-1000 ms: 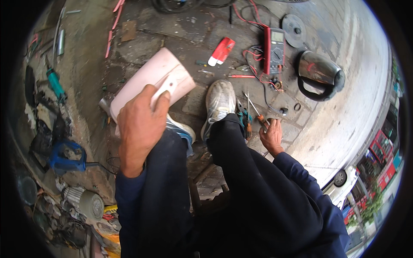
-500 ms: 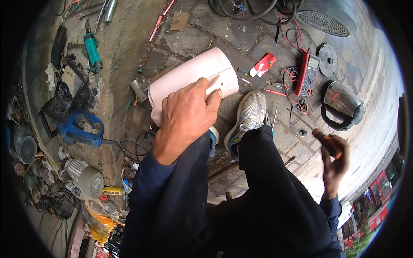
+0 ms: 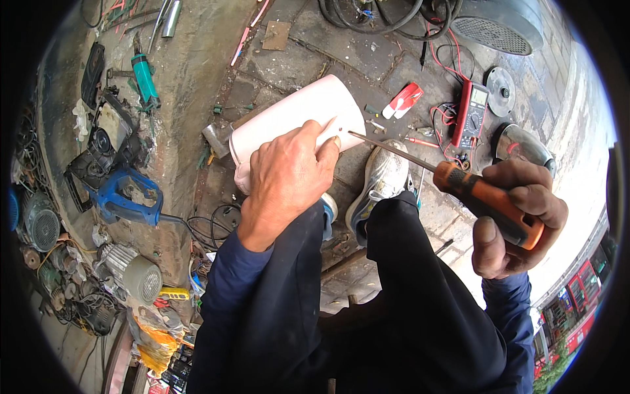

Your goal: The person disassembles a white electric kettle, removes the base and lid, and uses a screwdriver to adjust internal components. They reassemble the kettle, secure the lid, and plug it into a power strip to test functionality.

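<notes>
A pale pink cylindrical housing [image 3: 295,115] lies tilted on the paving in front of my feet. My left hand [image 3: 289,167] is closed over its near side, thumb and forefinger by a raised pink strip. A small dark hole shows near the housing's right end. My right hand [image 3: 525,217] is wrapped round a screwdriver [image 3: 485,197] with an orange and black handle. Its thin shaft points left, the tip close to that hole; whether it touches the housing I cannot tell.
On the right lie a red multimeter [image 3: 470,115] with leads, a grey disc [image 3: 500,92] and a dark see-through jug [image 3: 522,144], partly behind my right hand. A red-and-white piece [image 3: 401,100] lies nearer. Leftward are a blue power tool [image 3: 128,197], a motor [image 3: 134,272] and a hammer head [image 3: 215,139].
My right hand has come up and closer with the screwdriver, whose tip has swung leftward to the housing's right end. My left hand stays on the housing.
</notes>
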`<control>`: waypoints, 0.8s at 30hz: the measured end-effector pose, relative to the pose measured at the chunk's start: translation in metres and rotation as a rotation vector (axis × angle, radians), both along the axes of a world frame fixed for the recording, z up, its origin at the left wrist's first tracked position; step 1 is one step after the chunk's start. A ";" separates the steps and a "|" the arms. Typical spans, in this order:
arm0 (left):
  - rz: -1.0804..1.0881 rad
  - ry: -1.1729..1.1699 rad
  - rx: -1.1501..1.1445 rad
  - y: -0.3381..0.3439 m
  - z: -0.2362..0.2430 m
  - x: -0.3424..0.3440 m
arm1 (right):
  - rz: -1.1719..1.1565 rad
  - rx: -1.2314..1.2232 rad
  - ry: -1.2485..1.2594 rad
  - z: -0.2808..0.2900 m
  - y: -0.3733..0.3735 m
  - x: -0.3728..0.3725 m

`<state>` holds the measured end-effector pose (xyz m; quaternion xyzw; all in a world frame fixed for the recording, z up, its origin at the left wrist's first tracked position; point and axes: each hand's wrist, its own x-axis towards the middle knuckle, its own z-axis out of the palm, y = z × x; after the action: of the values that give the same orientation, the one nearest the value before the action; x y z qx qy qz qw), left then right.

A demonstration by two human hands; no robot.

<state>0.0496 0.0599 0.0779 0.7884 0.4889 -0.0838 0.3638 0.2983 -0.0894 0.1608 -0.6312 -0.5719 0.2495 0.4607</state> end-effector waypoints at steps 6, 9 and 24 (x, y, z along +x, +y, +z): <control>-0.002 -0.014 0.012 0.000 -0.003 -0.001 | 0.060 0.054 0.064 -0.010 0.008 0.000; 0.000 -0.011 0.008 0.000 -0.002 -0.001 | 0.056 0.063 0.058 -0.013 0.009 0.000; 0.003 -0.037 0.012 0.000 -0.002 -0.002 | 0.034 0.085 0.056 -0.016 0.016 -0.007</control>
<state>0.0476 0.0601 0.0757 0.7913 0.4838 -0.0658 0.3680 0.2915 -0.0733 0.1450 -0.5940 -0.5795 0.2506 0.4986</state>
